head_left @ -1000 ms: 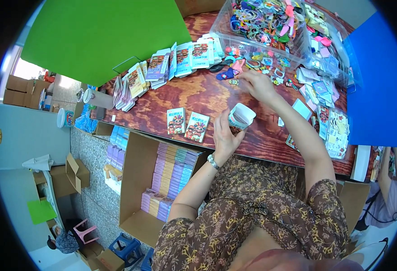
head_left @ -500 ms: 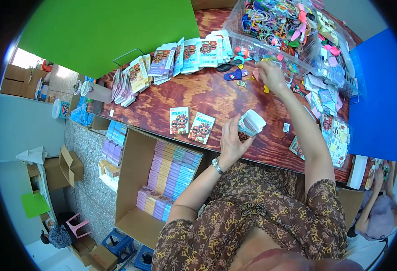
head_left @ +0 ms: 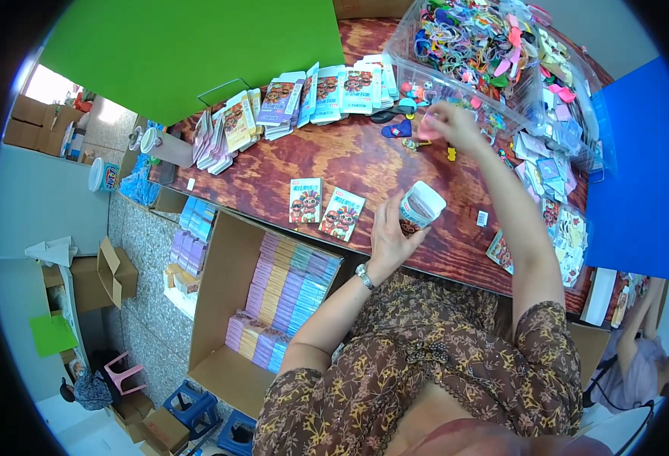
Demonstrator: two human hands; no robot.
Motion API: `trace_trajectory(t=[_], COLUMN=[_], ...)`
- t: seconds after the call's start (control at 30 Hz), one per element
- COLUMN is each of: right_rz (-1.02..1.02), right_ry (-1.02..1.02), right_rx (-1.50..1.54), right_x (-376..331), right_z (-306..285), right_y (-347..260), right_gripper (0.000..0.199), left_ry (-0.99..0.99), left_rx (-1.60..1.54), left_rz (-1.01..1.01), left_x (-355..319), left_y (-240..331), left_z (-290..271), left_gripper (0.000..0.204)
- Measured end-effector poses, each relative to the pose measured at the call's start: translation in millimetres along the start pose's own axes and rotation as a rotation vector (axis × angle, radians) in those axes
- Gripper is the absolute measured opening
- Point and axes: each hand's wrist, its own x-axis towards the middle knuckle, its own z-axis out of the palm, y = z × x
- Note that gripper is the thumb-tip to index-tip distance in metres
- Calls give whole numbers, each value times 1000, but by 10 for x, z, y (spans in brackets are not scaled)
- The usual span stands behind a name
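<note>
My left hand [head_left: 390, 237], with a watch at the wrist, is closed round a small printed carton [head_left: 426, 201] whose open top faces up and to the right. The far table holds my right hand [head_left: 456, 128], its fingertips pinching a flat pink piece [head_left: 426, 127] whose kind I cannot make out. Beneath and beside that hand lie small trinkets: a dark blue one [head_left: 396, 131], a yellow one [head_left: 451, 154] and a greenish figure [head_left: 410, 144]. Two printed cartons, one upright in the picture [head_left: 305, 201] and one turned [head_left: 341, 214], lie left of my left hand.
Rows of flat cartons [head_left: 280, 102] line the far left edge near a whitish cup [head_left: 169, 148]. Clear bins [head_left: 467, 87] of colourful trinkets stand far right, above loose cards [head_left: 545, 169]. A large cardboard box [head_left: 217, 304] of packed cartons sits below. Another person's arm [head_left: 638, 323] shows at right.
My right hand has shifted slightly, and the pink piece now shows more plainly between its fingertips. My left hand still holds the open carton in nearly the same place.
</note>
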Motion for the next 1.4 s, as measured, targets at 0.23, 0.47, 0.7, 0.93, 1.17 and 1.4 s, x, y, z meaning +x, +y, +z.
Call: trace_trajectory(t=[0.23, 0.47, 0.7, 0.93, 1.17, 1.4], right_rz=[128, -87, -572, -433, -489, -485], right_ry=[-155, 40, 207, 91, 375, 210], right_rx=[598, 307, -164, -378, -270, -224], right_x=[-637, -1281, -1636, -1802, -2043, -2254], right_z=[-531, -69, 299, 199, 67, 151], right_y=[-671, -925, -727, -724, -609, -413], right_gripper=[33, 25, 21, 19, 24, 44], left_ry=[31, 103, 75, 28, 43, 36], left_rx=[-23, 28, 61, 99, 14, 48], left_rz=[-74, -105, -61, 40, 143, 311], left_x=[102, 174, 123, 70, 69, 10], left_y=[10, 127, 183, 193, 289, 291], left_z=[75, 132, 155, 162, 269, 433], left_gripper=[89, 85, 85, 90, 93, 91])
